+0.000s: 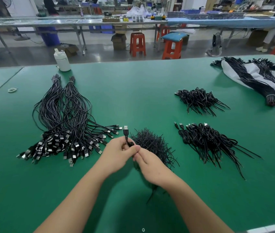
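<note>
Green desk (133,207) fills the near view, with a factory floor behind it. Your left hand (116,154) and right hand (152,167) meet low over the desk, right in front of you. The left grip is closed round a coiled USB cable (126,132), and the plug sticks up above the fingers. The right grip is narrow, fingertips pinched onto the coil just under the left thumb; I cannot tell if a tie is in there too.

The cable looks light, soft and springy. The coil will likely pop open if you ease off, so hold across the loops, not by the plug or the tail. The plug shell is stiff but probably slick.

Just behind the hands is a pile of short black ties (152,143). To the left lies a big bundle of uncoiled cables (63,125), plugs toward you. To the right are a near heap of coiled cables (205,140) and a far heap (199,100).

Farther back are rubber bands (13,89), a white bottle (62,60) and a grey bag (234,71) with tied bundles on it. Past the desk edge stand red stools (137,42).
</note>
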`<state>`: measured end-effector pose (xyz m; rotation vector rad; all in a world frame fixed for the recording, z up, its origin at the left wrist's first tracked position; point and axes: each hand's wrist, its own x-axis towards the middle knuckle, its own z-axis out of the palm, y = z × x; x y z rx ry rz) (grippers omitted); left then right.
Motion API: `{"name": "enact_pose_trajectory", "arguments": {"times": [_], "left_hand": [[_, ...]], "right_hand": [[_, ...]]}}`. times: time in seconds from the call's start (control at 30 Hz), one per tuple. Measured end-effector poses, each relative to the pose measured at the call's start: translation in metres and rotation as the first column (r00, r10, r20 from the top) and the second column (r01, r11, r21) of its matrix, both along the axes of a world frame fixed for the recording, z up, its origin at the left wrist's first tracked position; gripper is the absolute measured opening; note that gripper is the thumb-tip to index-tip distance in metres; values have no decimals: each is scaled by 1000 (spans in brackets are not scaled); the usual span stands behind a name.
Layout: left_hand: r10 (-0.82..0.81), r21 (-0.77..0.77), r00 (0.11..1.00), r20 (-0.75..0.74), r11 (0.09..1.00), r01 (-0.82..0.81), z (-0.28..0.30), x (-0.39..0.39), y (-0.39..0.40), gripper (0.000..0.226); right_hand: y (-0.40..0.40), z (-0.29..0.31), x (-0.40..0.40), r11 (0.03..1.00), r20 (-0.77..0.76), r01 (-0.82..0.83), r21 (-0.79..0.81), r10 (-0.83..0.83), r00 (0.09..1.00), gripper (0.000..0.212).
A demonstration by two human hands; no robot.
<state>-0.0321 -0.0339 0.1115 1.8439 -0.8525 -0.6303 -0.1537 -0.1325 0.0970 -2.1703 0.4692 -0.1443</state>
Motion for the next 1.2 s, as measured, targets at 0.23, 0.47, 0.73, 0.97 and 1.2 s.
{"name": "enact_pose_trajectory", "arguments": {"times": [0.23,0.47,0.73,0.97,1.2], "left_hand": [[66,115,998,-18,991,-63,-29,17,0,8],[-61,361,906,418,927,-104,-77,-5,-4,21],[-143,401,841,522,911,-94,-87,-17,-11,20],[-16,337,861,508,924,-182,-82,-19,-9,9],[23,295,831,556,929,-223,-71,-11,-1,12]], "right_hand": [[-27,-2,-8,936,32,308,173,-318,948,29],[-38,-10,-21,798,-24,422,430,-457,889,29],[-34,-11,-23,822,-40,397,407,-419,907,30],[-34,-15,-26,842,-70,387,377,-391,918,31],[-34,-19,-25,847,-75,406,344,-407,911,32]]}}
